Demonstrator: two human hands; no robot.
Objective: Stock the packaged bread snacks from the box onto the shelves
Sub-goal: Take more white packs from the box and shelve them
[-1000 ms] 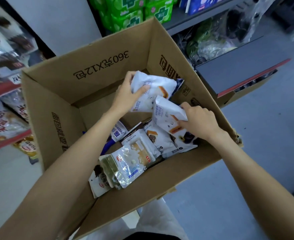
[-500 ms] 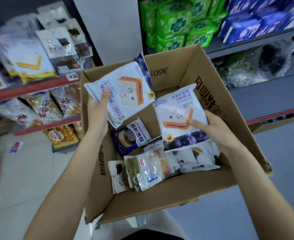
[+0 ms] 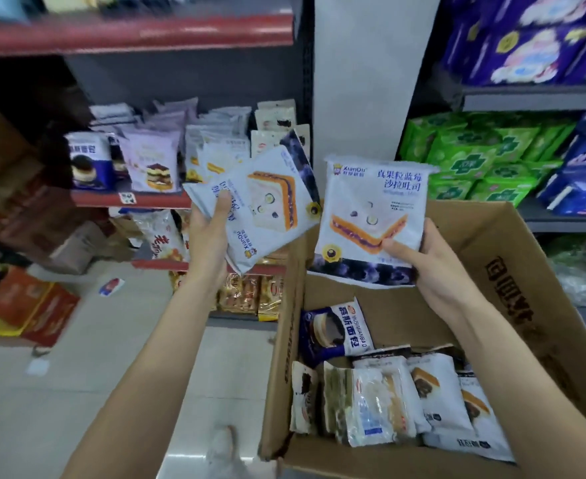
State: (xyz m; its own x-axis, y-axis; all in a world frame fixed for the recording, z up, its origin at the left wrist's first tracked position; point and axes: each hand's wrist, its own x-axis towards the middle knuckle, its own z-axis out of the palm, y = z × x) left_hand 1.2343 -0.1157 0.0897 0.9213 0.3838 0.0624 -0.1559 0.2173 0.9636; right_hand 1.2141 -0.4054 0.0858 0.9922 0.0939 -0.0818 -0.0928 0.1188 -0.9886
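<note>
Red-edged shelf (image 3: 153, 199) carrying upright bread packets (image 3: 151, 160), pale floor (image 3: 77, 375) bearing possibly cardboard boxes (image 3: 25, 302)

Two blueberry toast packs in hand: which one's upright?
The pack in the right hand, blueberry toast pack: text reads level. The left hand holds its pack rotated sideways.

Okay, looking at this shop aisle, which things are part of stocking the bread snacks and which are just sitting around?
Part of the job:
- left hand holding a blueberry toast pack
- right hand holding a second toast pack
- cardboard box with more snack packs
- bread shelf

Just lying about:
- green packages
- blue packages
- orange carton on the floor
</note>
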